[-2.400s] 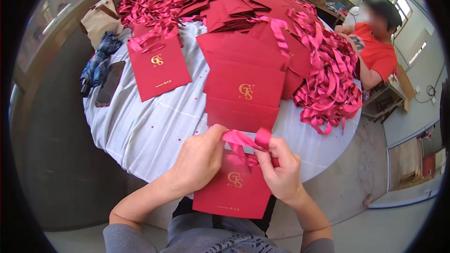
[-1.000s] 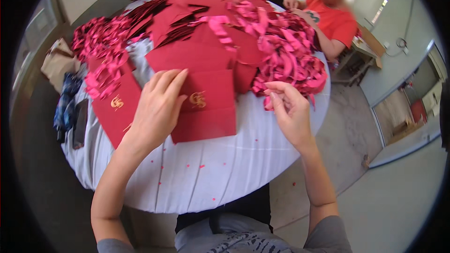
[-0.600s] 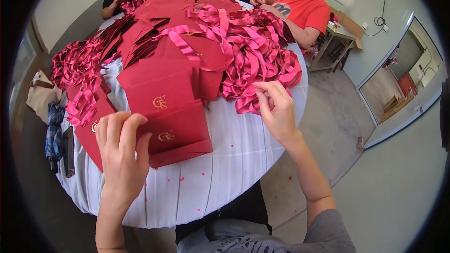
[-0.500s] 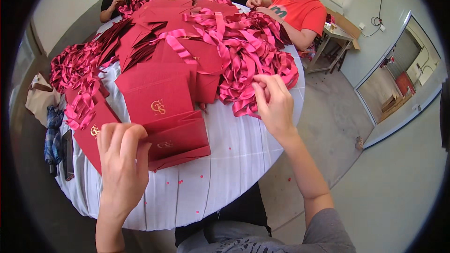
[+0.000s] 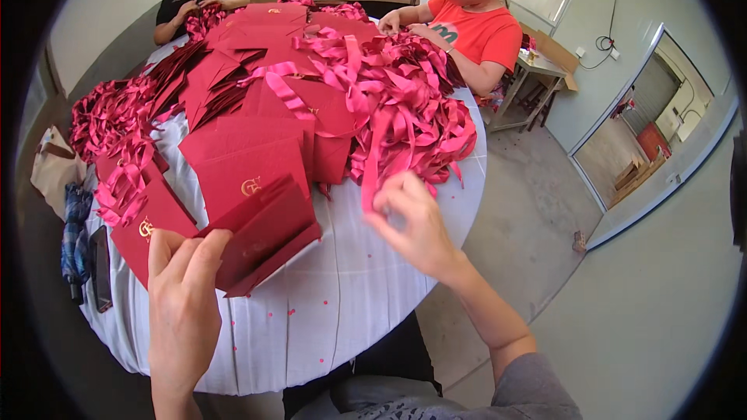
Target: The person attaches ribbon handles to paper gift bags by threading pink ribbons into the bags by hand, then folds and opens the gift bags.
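Note:
A dark red paper gift bag (image 5: pixel 268 243) is tilted above the near part of the table, its mouth partly spread. My left hand (image 5: pixel 185 295) is closed on its left edge, fingers over the top and thumb hidden behind. My right hand (image 5: pixel 416 225) pinches a pink satin ribbon (image 5: pixel 371 175), which runs up into a big heap of ribbons (image 5: pixel 412 101). Just beyond the held bag lie several flat red bags with gold lettering (image 5: pixel 245 163). Another red bag (image 5: pixel 148 218) with ribbon on it rests beside my left hand.
A white cloth (image 5: pixel 373 288) covers the round table, with small red paper dots near me. Stacked bags fill its middle. Two people sit across, one in black (image 5: pixel 198 0), one in red (image 5: pixel 467 31). A folded umbrella (image 5: pixel 75 233) and a phone (image 5: pixel 101 268) lie at the left edge.
My right hand has come down and left, and a ribbon is now pinched in it, drawn out from the heap. The bag in my left hand has tilted more.

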`<action>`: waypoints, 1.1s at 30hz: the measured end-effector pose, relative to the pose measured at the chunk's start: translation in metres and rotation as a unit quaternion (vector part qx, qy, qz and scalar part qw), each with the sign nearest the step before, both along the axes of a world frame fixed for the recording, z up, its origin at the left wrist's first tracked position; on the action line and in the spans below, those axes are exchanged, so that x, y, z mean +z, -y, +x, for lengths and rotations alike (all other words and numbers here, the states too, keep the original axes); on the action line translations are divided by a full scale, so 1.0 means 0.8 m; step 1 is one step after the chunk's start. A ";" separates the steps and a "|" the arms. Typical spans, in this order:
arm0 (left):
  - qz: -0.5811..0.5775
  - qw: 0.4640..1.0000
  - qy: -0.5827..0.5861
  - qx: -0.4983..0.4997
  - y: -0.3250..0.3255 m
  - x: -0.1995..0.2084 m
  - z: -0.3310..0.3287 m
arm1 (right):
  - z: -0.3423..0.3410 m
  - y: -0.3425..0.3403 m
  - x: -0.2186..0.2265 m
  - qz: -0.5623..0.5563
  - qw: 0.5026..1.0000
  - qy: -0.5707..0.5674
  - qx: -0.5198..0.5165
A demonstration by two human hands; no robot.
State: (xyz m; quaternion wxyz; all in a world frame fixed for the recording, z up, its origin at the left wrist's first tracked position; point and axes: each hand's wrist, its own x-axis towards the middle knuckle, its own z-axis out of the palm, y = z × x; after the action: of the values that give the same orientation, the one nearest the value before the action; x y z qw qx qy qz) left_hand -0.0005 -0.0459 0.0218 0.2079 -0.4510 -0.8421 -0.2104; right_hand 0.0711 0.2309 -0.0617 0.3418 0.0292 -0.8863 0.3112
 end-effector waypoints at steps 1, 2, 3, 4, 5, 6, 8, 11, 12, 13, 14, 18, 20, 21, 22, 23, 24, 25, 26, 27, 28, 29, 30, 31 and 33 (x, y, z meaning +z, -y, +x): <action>0.010 1.000 -0.003 0.005 -0.002 -0.002 -0.002 | 0.015 0.007 -0.004 0.001 0.999 0.036 0.020; 0.020 1.000 -0.006 0.013 -0.002 -0.003 -0.004 | 0.028 0.014 -0.008 0.001 0.996 0.073 0.042; 0.022 1.000 -0.010 0.013 0.000 -0.004 -0.007 | 0.039 0.019 -0.008 -0.004 0.993 0.110 0.048; 0.036 0.999 0.003 0.024 -0.002 -0.004 -0.007 | 0.048 0.023 -0.007 -0.005 0.992 0.115 0.052; 0.051 0.998 0.016 0.036 -0.003 -0.004 -0.006 | 0.056 0.025 -0.005 -0.040 0.980 0.181 0.068; 0.054 0.998 0.016 0.041 -0.003 -0.005 -0.005 | 0.063 0.028 -0.005 -0.076 0.963 0.247 0.082; 0.042 0.998 0.018 0.032 0.000 -0.001 -0.007 | 0.069 0.030 -0.005 -0.075 0.961 0.247 0.095; 0.034 0.999 0.023 0.023 0.000 0.004 -0.005 | 0.073 0.031 -0.002 -0.063 0.960 0.257 0.090; 0.039 0.999 0.027 0.026 -0.002 0.005 -0.004 | 0.073 0.033 -0.003 -0.063 0.959 0.257 0.100; 0.040 0.998 -0.009 0.052 -0.005 0.004 -0.002 | 0.072 0.035 -0.004 -0.063 0.959 0.256 0.109; 0.028 0.998 -0.033 0.053 -0.006 0.004 -0.001 | 0.071 0.037 -0.006 -0.064 0.959 0.255 0.103; 0.030 0.996 -0.048 0.067 -0.012 0.005 0.005 | 0.062 0.057 -0.016 -0.042 0.967 0.183 0.174; 0.022 0.997 -0.029 0.075 -0.011 0.002 0.002 | 0.057 0.070 -0.023 -0.029 0.964 0.175 0.200; 0.021 0.997 -0.030 0.073 -0.011 0.001 0.000 | 0.056 0.077 -0.028 -0.041 0.960 0.153 0.231; 0.010 0.997 -0.027 0.074 -0.009 0.001 -0.001 | 0.056 0.083 -0.031 -0.055 0.954 0.132 0.264; 0.010 0.997 -0.026 0.067 -0.009 -0.001 -0.003 | 0.060 0.085 -0.028 -0.037 0.951 0.139 0.274; 0.015 0.997 -0.027 0.066 -0.009 -0.003 -0.004 | 0.063 0.084 -0.025 -0.038 0.952 0.140 0.269; 0.021 0.997 -0.028 0.068 -0.009 -0.005 -0.004 | 0.066 0.079 -0.020 -0.035 0.953 0.149 0.260; 0.020 0.997 -0.028 0.071 -0.009 -0.006 -0.005 | 0.066 0.072 -0.015 -0.034 0.953 0.157 0.258; 0.024 0.997 -0.022 0.074 -0.010 -0.007 -0.006 | 0.067 0.061 -0.002 -0.009 0.962 0.144 0.234; 0.027 0.996 -0.015 0.078 -0.010 -0.008 -0.006 | 0.066 0.051 0.003 -0.039 0.970 0.146 0.188; 0.024 0.996 -0.014 0.083 -0.010 -0.009 -0.007 | 0.064 0.044 0.005 -0.070 0.976 0.148 0.142; 0.040 0.996 0.002 0.076 -0.011 -0.010 -0.008 | 0.054 0.034 0.000 -0.065 0.988 0.108 0.086; 0.056 0.996 0.018 0.068 -0.013 -0.011 -0.009 | 0.042 0.023 -0.003 -0.045 0.994 0.092 0.035; 0.064 0.995 0.025 0.066 -0.017 -0.010 -0.009 | 0.015 0.006 -0.003 -0.021 0.996 0.066 -0.060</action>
State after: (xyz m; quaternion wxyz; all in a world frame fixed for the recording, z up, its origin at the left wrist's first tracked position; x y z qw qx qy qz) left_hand -0.0073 -0.0322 0.0136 0.2286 -0.3746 -0.8598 -0.2611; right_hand 0.0830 0.2264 -0.0642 0.3008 -0.0524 -0.9004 0.3098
